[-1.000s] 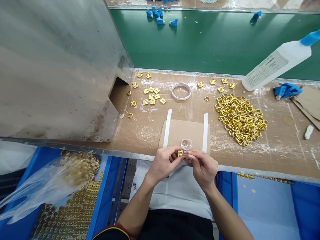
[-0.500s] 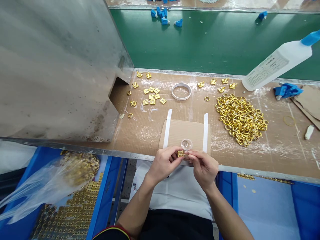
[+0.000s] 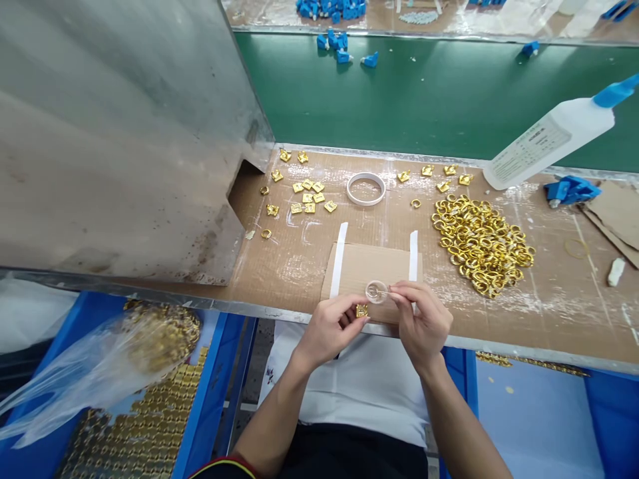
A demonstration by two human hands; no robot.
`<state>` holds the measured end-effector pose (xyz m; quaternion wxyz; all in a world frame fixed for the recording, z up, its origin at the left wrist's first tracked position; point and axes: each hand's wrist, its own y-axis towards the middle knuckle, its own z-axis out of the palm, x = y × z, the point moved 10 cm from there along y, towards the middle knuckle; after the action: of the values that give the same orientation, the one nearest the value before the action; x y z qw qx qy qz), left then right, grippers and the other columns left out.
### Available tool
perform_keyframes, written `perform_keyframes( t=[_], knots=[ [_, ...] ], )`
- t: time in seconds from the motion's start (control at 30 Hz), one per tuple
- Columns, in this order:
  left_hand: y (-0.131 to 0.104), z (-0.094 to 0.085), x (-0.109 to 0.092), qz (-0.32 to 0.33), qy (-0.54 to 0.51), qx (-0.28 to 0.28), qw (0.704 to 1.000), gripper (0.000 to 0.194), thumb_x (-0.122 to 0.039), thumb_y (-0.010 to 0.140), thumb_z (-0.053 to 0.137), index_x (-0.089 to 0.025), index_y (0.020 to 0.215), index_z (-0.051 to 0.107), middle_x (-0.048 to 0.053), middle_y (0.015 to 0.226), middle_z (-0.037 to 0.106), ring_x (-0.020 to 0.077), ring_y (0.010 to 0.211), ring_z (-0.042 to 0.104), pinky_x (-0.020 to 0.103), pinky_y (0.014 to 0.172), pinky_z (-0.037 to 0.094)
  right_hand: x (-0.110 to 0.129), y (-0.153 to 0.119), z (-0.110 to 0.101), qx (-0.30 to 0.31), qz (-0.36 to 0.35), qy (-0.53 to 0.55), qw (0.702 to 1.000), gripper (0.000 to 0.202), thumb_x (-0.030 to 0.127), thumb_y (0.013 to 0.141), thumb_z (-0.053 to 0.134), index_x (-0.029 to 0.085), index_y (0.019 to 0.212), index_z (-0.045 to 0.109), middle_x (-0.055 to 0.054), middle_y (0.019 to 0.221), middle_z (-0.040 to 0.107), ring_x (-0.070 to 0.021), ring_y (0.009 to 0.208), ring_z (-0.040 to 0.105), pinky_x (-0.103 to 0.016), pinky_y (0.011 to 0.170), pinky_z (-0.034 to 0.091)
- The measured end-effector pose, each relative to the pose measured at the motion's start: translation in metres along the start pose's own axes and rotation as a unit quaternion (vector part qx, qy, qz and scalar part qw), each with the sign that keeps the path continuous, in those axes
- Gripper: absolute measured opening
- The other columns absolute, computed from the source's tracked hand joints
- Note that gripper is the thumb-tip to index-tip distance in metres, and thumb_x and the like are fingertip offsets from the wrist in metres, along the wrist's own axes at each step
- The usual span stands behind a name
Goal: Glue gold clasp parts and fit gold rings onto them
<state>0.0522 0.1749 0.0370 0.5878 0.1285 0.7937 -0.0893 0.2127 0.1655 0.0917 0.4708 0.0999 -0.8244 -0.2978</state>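
Observation:
Between the thumb and fingers of my left hand is a small square gold piece, held just past the bench's front edge. My right hand pinches a thin stick, whose tip reaches into a small round clear dish. That dish sits on a cardboard pad fixed by two white tape strips. What the dish contains is too small to make out. To the right lies a heap of gold rings. Several square gold pieces are spread farther back on the left.
A white tape roll lies behind the pad. A white bottle with a blue nozzle leans at the back right, near blue clips. A metal housing rises on the left. Blue trays stand below the bench, beyond which runs a green belt.
My right hand has drawn the stick away from the gold piece and over to the clear dish. My left hand keeps its hold on the gold piece. The camera view has shifted slightly.

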Motion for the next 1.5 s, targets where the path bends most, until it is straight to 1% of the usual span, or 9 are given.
perform_keyframes(
  t=[0.1,0.23,0.43,0.67,0.9,1.0,1.17,1.37,1.5],
  knots=[
    [-0.001,-0.001,0.000,0.004,0.003,-0.003,1.000,0.021,-0.022,0.088,0.064,-0.018,0.107,0.073,0.000,0.073,0.067,0.0082,0.051,0.053,0.018,0.051,0.050,0.005,0.007,0.009,0.038,-0.030,-0.050,0.998,0.015,0.023,0.100,0.061,0.025,0.090,0.072,-0.005,0.086,0.073,-0.0194,0.079,0.072,-0.031,0.069,0.061],
    [0.000,0.000,0.001,0.003,-0.001,0.001,1.000,0.021,-0.022,0.088,0.064,-0.018,0.107,0.073,-0.001,0.072,0.066,0.0082,0.051,0.053,0.018,0.052,0.050,0.005,0.006,0.014,0.046,-0.037,-0.072,0.996,0.017,0.024,0.101,0.059,0.025,0.090,0.073,-0.005,0.087,0.072,-0.0191,0.079,0.071,-0.031,0.068,0.061],
    [0.000,0.000,0.002,-0.005,-0.006,-0.002,1.000,0.020,-0.022,0.087,0.065,-0.016,0.105,0.074,0.000,0.072,0.067,0.0083,0.051,0.054,0.018,0.051,0.050,0.003,0.005,0.018,0.053,-0.028,-0.056,0.997,0.015,0.020,0.099,0.061,0.024,0.092,0.072,-0.004,0.087,0.070,-0.0185,0.078,0.069,-0.030,0.067,0.059],
    [0.001,0.001,0.004,-0.010,-0.014,-0.002,1.000,0.021,-0.026,0.087,0.067,-0.015,0.103,0.075,0.001,0.069,0.067,0.0087,0.050,0.054,0.017,0.047,0.049,0.001,0.007,0.017,0.056,-0.015,-0.035,0.998,0.016,0.021,0.100,0.059,0.025,0.091,0.073,-0.004,0.085,0.071,-0.0191,0.077,0.069,-0.030,0.066,0.059],
    [0.002,0.000,0.003,-0.010,-0.015,-0.002,1.000,0.020,-0.023,0.087,0.066,-0.015,0.102,0.075,0.000,0.068,0.066,0.0100,0.053,0.058,0.018,0.050,0.050,-0.004,0.008,0.016,0.058,0.008,-0.015,0.998,0.016,0.020,0.098,0.061,0.024,0.089,0.073,-0.004,0.085,0.071,-0.0190,0.078,0.070,-0.030,0.069,0.060],
    [0.002,0.001,0.003,-0.011,-0.014,0.003,1.000,0.020,-0.023,0.087,0.066,-0.015,0.103,0.075,0.000,0.067,0.066,0.0108,0.055,0.059,0.018,0.051,0.050,-0.004,0.008,0.014,0.044,0.005,-0.014,0.999,0.014,0.018,0.097,0.063,0.024,0.090,0.073,-0.004,0.086,0.070,-0.0190,0.079,0.070,-0.030,0.069,0.060],
    [0.002,0.001,0.002,-0.012,-0.017,0.003,1.000,0.020,-0.022,0.086,0.066,-0.014,0.102,0.075,0.000,0.066,0.065,0.0109,0.055,0.059,0.018,0.050,0.049,-0.002,0.007,0.017,0.058,-0.001,-0.011,0.998,0.013,0.016,0.096,0.064,0.023,0.090,0.073,-0.004,0.086,0.070,-0.0178,0.077,0.069,-0.028,0.067,0.059],
    [0.003,0.001,0.003,-0.017,-0.019,0.003,1.000,0.021,-0.022,0.086,0.066,-0.013,0.102,0.075,0.000,0.066,0.065,0.0104,0.055,0.059,0.018,0.051,0.049,-0.012,0.006,0.006,0.020,0.053,0.040,0.998,0.015,0.020,0.096,0.065,0.023,0.083,0.073,-0.003,0.083,0.074,-0.0185,0.078,0.072,-0.029,0.071,0.059],
    [0.003,0.001,0.003,-0.021,-0.017,0.001,1.000,0.020,-0.021,0.085,0.066,-0.012,0.101,0.075,0.000,0.066,0.064,0.0102,0.055,0.059,0.017,0.051,0.049,-0.032,-0.005,0.003,-0.008,0.153,0.075,0.985,0.021,0.032,0.097,0.065,0.021,0.081,0.074,-0.003,0.077,0.077,-0.0188,0.069,0.073,-0.029,0.066,0.059]
  ],
)
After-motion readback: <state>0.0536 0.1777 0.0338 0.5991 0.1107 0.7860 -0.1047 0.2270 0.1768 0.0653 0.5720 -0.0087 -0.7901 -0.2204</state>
